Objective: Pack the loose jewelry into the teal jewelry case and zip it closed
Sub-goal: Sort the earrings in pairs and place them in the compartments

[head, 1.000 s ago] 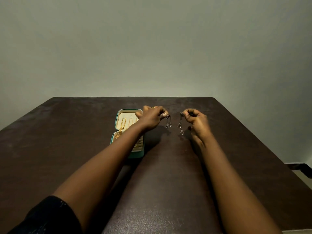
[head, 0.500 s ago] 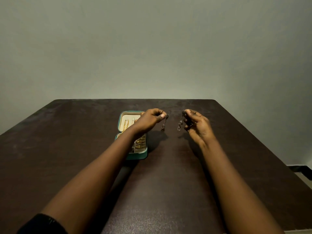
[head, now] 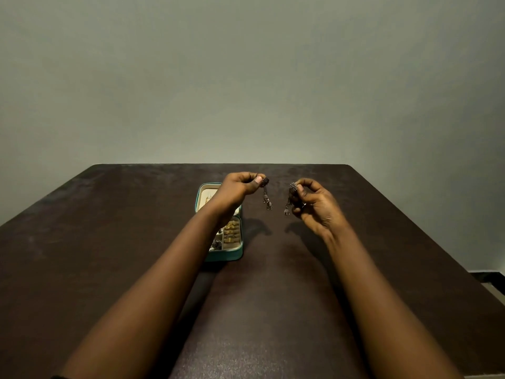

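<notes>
The teal jewelry case (head: 237,255) lies open on the dark table, its cream lining showing gold rings and small dark pieces; my left forearm hides much of it. My left hand (head: 237,188) hovers above the case's far half and pinches the top of a dark dangling earring (head: 266,199). To its right, my right hand (head: 314,205) pinches a matching dangling earring (head: 288,203). Both earrings hang in the air above the table, a short gap between them.
The dark brown table (head: 273,310) runs back to a plain grey-green wall (head: 246,77). Its right edge drops to a floor strip (head: 492,283) at the lower right. No loose jewelry shows on the tabletop around the case.
Both hands have lifted slightly with their earrings, which now hang freer above the table. The right hand has turned, its palm more toward me.
</notes>
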Available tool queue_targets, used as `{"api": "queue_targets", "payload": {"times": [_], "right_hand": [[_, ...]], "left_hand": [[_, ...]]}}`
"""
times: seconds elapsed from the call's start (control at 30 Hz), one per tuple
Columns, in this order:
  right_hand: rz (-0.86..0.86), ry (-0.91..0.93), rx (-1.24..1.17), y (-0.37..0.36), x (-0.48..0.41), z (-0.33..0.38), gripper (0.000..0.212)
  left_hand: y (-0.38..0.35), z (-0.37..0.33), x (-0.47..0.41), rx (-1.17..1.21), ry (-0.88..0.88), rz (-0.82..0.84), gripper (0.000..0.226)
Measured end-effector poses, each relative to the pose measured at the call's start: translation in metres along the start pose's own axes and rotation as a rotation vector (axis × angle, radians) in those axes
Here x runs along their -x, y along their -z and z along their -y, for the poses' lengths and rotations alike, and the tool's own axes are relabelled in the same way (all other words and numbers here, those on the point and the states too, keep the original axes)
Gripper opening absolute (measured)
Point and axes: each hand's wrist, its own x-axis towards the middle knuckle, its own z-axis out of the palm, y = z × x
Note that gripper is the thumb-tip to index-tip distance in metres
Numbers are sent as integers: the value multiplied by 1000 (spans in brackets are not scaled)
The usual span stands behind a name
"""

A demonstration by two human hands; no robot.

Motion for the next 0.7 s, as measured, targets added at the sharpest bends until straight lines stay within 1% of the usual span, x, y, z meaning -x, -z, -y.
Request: {"api": "queue_targets", "payload": {"times": [0.13,0.27,0.43,0.53,0.57,0.63,0.7], "right_hand": [[29,-58,-28,-11,1,-3,30],[79,-147,-204,-29,10,-7,28],[136,-191,-179,-44,22,-10,29],[132,-215,-182,-49,24,-10,30],[123,-219,-195,-51,25,-10,30],[111,-224,-228,-53,26,-10,27],[102,-236,-228,-53,26,-10,20]], "left_hand": [[-1,1,10,126,41,12,24],[4,10,17,269,77,-2,16],[12,19,22,436,139,16,19],[14,15,26,598,200,43,27],[14,13,27,673,213,68,27],[13,12,28,800,236,118,16],[12,13,28,874,264,143,15]]}}
